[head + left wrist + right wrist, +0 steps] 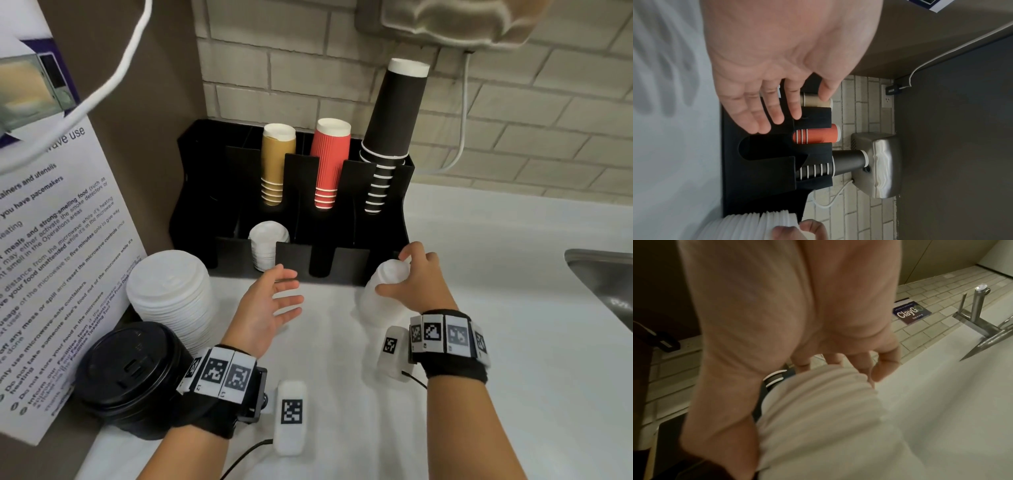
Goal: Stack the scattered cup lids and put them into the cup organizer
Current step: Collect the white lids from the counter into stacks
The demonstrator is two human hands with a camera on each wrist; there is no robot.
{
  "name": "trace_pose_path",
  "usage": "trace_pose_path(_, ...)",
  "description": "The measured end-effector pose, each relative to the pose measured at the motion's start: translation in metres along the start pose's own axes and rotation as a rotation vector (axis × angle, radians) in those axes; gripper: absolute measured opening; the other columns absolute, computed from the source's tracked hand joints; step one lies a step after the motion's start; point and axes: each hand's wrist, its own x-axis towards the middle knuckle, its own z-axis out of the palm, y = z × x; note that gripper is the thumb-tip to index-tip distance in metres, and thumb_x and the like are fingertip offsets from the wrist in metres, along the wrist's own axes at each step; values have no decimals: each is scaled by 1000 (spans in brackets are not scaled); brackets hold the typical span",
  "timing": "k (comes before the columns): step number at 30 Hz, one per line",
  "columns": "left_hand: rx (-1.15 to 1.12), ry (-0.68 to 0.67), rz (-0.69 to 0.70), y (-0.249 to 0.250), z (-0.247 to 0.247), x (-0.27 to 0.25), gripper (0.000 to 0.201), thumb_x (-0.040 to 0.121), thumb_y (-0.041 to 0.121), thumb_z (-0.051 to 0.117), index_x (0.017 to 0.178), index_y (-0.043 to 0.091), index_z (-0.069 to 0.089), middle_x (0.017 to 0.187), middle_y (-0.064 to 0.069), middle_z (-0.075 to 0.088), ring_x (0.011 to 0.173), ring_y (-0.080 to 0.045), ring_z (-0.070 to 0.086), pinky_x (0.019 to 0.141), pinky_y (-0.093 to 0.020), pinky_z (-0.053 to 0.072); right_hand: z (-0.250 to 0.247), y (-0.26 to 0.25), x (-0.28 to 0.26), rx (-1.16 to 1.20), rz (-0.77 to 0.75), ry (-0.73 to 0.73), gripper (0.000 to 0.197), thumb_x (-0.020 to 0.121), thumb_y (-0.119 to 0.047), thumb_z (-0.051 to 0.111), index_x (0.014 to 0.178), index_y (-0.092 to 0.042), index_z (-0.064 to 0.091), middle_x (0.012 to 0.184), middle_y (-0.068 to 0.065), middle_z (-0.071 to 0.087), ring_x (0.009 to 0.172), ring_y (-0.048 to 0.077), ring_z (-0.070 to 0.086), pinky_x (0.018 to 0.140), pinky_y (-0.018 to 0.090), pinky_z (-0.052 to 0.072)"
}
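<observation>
Left hand [270, 308] palm-up, grip wide, right hand [416, 277] grip holding white lid stack [380, 294]

You get even, bright indoor light in the head view; the white counter [479, 257] is nearly washed out and straight lines bow toward the frame edges. In the left wrist view, soft finger shadows fall on the counter and the left hand [777, 65] is blurred. The right wrist view is dimmer, yellowish, with the right hand [797, 313] and lid stack [818, 418] smeared.
</observation>
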Motion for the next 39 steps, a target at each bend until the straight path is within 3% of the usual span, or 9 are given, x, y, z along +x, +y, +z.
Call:
trace_pose_path(3, 23, -12, 20, 1, 1, -2, 22, 97, 32, 52, 96, 17, 68, 101, -4, 65, 86, -20, 68, 70, -30, 55, -9, -3, -2, -14, -20, 23, 62, 64, -27, 83, 107, -24, 39, 109, 2, 36, 89, 25, 50, 90, 54, 46)
trace_pose_path(6, 150, -114, 101, 3, 7, -5, 14, 95, 28, 58, 108, 26, 65, 114, -3, 63, 96, -16, 66, 77, -28, 55, -16, -17, -9, 113, -155, -1, 61, 62, -26, 85, 107, -24, 44, 111, 3, 42, 93, 17, 46, 78, 25, 43)
trace_pose_path(8, 284, -261, 193, 2, 13, -9, 39, 87, 33, 70, 121, 43, 56, 127, 6, 58, 107, -9, 64, 86, -28, 53, -15, -35, -17, 245, -246, -82, 58, 63, -25, 86, 107, -26, 48, 109, 1, 48, 99, 13, 47, 73, 17, 37)
trace_pose_path(12, 273, -397, 321, 0, 24, -11, 87, 62, 39, 83, 135, 54, 37, 141, 10, 50, 118, -10, 61, 99, -35, 49, 2, -63, -33, 455, -329, -311, 53, 69, -24, 83, 112, -34, 54, 106, -5, 58, 101, 12, 57, 79, 21, 47)
trace_pose_path(18, 245, -382, 369, 2, 11, -12, 83, 60, 33, 86, 132, 37, 46, 132, 5, 60, 117, -22, 61, 95, -42, 54, -3, -64, -37, 564, -347, -489, 56, 73, -32, 80, 123, -37, 55, 114, -1, 65, 103, 16, 64, 92, 35, 54)
trace_pose_path(21, 267, -373, 375, 2, 7, -13, 83, 59, 32, 87, 133, 31, 48, 132, 2, 59, 119, -22, 60, 99, -48, 50, -6, -63, -38, 577, -371, -541, 56, 72, -32, 79, 122, -34, 56, 114, 0, 67, 102, 17, 66, 89, 34, 54)
trace_pose_path(30, 257, -350, 433, 0, 5, -14, 79, 58, 31, 87, 128, 43, 52, 126, 14, 59, 117, -9, 59, 91, -36, 54, -4, -64, -39, 595, -370, -523, 52, 70, -29, 82, 116, -35, 58, 111, 0, 65, 95, 15, 68, 71, 24, 55)
trace_pose_path(34, 290, -339, 441, -2, 6, -15, 80, 57, 34, 87, 127, 45, 52, 126, 13, 57, 114, -6, 59, 90, -33, 54, -1, -64, -37, 553, -380, -503, 53, 68, -26, 85, 112, -35, 59, 111, -1, 67, 95, 17, 68, 77, 34, 59)
trace_pose_path(39, 289, -313, 434, -2, 5, -14, 87, 58, 29, 90, 133, 42, 48, 133, 6, 54, 118, -9, 57, 93, -32, 53, 6, -67, -34, 491, -410, -439, 54, 66, -23, 87, 109, -35, 57, 106, -5, 65, 95, 12, 66, 80, 28, 58)
